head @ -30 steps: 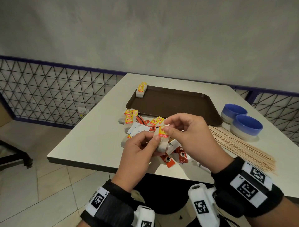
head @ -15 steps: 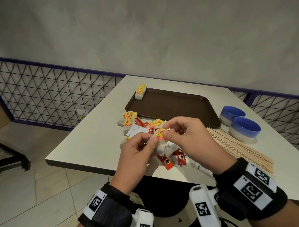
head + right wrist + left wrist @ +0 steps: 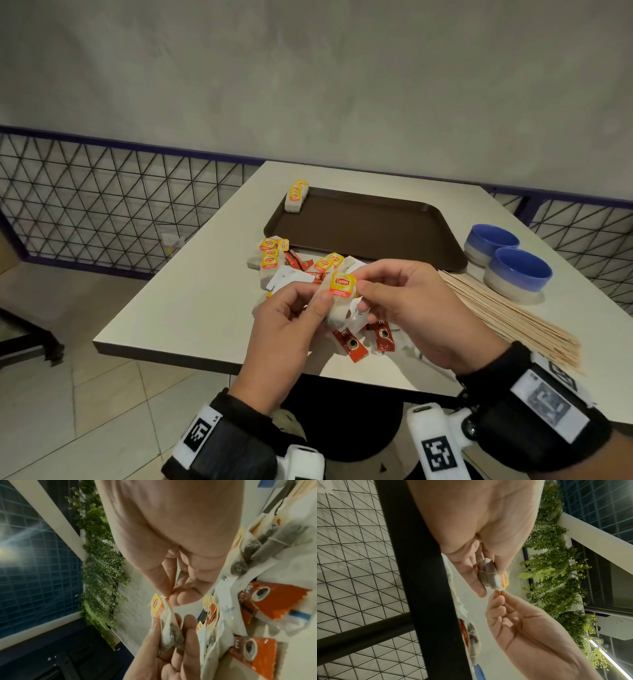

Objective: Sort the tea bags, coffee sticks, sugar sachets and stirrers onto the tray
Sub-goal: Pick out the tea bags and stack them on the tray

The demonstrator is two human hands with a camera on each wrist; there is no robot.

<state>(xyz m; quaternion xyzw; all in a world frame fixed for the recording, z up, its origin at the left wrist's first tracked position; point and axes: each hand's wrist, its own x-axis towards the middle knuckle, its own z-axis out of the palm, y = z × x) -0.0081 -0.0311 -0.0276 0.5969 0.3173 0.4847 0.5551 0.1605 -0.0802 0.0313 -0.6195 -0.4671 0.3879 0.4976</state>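
Observation:
My left hand [image 3: 317,301] grips a white tea bag [image 3: 337,310] by its body, just above the table's near edge. My right hand [image 3: 359,284] pinches the top of that tea bag beside its yellow tag [image 3: 342,285]. The left wrist view shows the tea bag [image 3: 489,577] between my left thumb and fingers. The right wrist view shows the tag [image 3: 157,605] just below my right fingertips. The brown tray [image 3: 370,229] lies beyond, with several tea bags [image 3: 296,198] stacked in its far left corner. Loose tea bags [image 3: 270,257], red coffee sticks [image 3: 350,345] and white sugar sachets [image 3: 284,278] lie mixed under my hands. Wooden stirrers [image 3: 507,315] lie in a bundle to the right.
Two blue bowls [image 3: 491,243] [image 3: 520,274] stand right of the tray, behind the stirrers. The white table [image 3: 191,301] ends at an edge close to me. A wire mesh railing [image 3: 102,205] runs along the left and far sides.
Both hands have sunk slightly with the tea bag. Their hold on it looks the same.

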